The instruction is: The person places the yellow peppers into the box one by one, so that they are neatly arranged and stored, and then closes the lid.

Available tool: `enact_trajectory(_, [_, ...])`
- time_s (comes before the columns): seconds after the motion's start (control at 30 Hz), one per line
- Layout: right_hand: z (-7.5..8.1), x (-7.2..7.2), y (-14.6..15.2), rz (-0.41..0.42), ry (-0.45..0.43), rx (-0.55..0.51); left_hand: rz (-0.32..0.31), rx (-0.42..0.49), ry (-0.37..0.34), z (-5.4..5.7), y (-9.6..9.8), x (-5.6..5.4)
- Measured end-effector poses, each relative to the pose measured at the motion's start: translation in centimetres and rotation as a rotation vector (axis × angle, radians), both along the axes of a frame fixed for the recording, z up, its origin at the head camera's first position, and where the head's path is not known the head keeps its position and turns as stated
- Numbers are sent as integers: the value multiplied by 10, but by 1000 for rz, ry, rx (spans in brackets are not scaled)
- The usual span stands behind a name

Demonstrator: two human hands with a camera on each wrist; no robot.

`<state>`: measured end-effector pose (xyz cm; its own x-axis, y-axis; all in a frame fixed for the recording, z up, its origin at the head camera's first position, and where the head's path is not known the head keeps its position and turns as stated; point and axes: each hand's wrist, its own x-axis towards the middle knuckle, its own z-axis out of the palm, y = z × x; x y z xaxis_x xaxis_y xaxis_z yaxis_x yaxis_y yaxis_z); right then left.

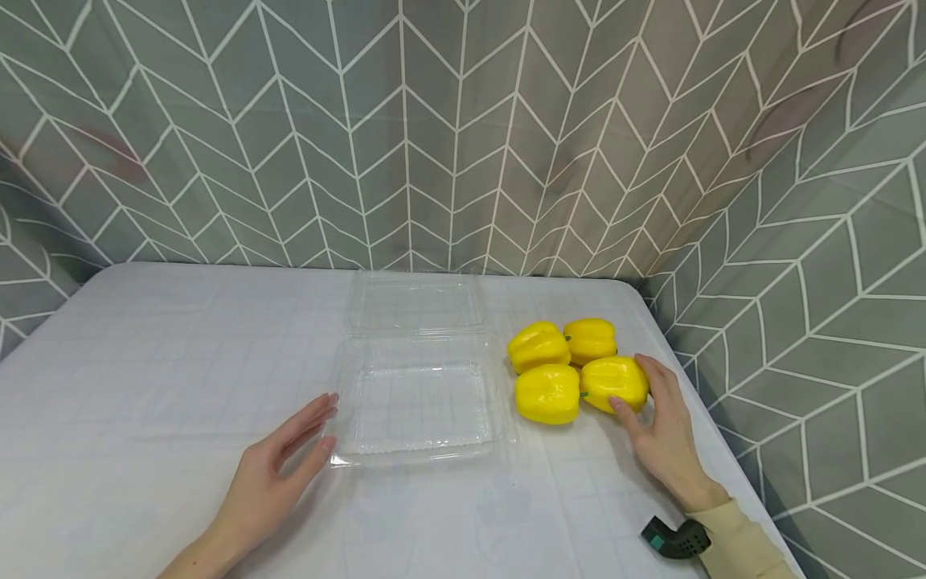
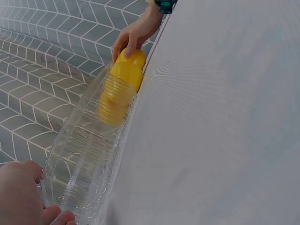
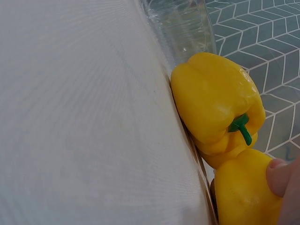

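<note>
I've got 4 glossy yellow bell peppers (image 1: 538,347) bunched approx 2x2, just R of the clear plastic clamshell (image 1: 415,450). R hand (image 1: 665,438) grips the near-R pepper (image 1: 615,383) btwn thumb & fingers; near-L pepper (image 1: 547,394) lies on its side, green stem (image 3: 241,126) pointing at it. Clamshell's open: ribbed base upright, lid (image 1: 415,305) folded back flat on far side. L hand (image 1: 271,474) is at base's L edge, thumb & fingers apart.

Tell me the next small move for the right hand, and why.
Probably lift the front right yellow pepper and carry it left: the right hand grips it, and the clear container, open and empty, lies beside the left hand.
</note>
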<state>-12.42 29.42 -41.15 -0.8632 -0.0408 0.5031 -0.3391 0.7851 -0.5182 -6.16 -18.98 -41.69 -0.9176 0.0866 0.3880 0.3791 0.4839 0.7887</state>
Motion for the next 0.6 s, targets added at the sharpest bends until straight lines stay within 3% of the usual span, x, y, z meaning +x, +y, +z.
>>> enact_trajectory(0.6, [2,0,1,-23,59,-18,0,7,-14,4,2,2])
